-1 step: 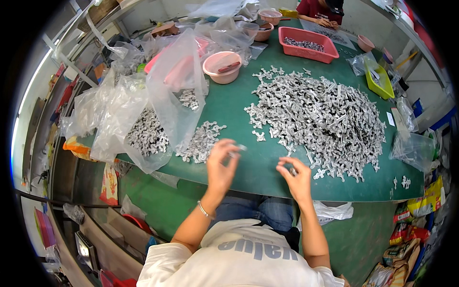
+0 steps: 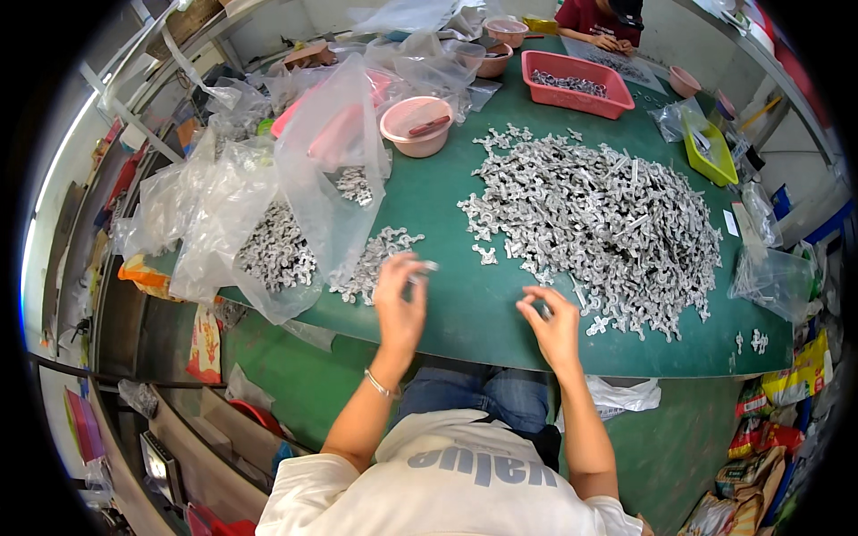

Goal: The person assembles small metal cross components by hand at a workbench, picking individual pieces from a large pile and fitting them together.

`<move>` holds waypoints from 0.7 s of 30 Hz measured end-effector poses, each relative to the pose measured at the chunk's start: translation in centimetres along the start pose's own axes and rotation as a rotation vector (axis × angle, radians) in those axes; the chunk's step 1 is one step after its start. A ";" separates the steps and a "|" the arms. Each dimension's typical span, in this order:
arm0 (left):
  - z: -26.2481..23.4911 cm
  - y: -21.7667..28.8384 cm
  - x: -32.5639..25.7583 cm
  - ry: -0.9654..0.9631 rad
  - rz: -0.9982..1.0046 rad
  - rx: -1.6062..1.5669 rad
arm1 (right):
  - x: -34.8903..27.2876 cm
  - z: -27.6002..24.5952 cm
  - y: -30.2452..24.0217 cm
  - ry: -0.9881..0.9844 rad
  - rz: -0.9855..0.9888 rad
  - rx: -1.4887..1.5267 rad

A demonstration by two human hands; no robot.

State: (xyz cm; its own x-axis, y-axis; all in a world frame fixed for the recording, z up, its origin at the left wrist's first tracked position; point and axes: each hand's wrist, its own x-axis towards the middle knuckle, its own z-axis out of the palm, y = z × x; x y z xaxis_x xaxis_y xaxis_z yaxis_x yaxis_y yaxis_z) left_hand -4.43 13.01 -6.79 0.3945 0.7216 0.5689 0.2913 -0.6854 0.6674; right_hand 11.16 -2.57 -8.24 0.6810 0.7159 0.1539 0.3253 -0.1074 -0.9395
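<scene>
One large heap of small grey metal pieces (image 2: 599, 232) lies on the right half of the green worktop (image 2: 478, 335); a smaller heap (image 2: 368, 263) sits to the left, near the front edge. Left hand (image 2: 399, 304): just beside the smaller heap and overlapping it in view, fingers bent, thumb close to them, a blurred grey piece (image 2: 430, 266) pinched at the fingertips. Right hand (image 2: 552, 329): near the front left margin of the large heap, thumb and fingers curled toward each other; cannot tell whether a piece is held between them. One loose piece (image 2: 485, 255) lies just left of the large heap. More pieces (image 2: 275, 252) lie by the translucent plastic bag (image 2: 210, 228). Behind: pale pink bowl (image 2: 418, 145) containing a red object, and coral tray (image 2: 612, 108) holding metal parts. A co-worker's hands (image 2: 611, 44) are at the far end.
</scene>
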 end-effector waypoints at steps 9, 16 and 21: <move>1.0 -4.7 -1.0 -0.053 -0.064 0.395 | 6.2 5.7 4.2 -0.004 -0.211 -0.753; 0.1 0.2 -0.5 -0.173 -0.025 -0.084 | 2.7 2.6 0.6 0.058 -0.126 -0.257; -0.1 6.2 -0.5 -0.435 -0.271 -0.612 | -0.6 -0.6 -3.3 -0.120 -0.008 0.131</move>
State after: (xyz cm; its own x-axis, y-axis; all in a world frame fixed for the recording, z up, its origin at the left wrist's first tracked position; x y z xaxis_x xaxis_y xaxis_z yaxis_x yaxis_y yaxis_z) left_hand -2.87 8.45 -2.90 0.7199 0.6662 0.1947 -0.0548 -0.2251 0.9728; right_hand 10.07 -3.06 -5.04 0.5929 0.7945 0.1310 0.2364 -0.0162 -0.9715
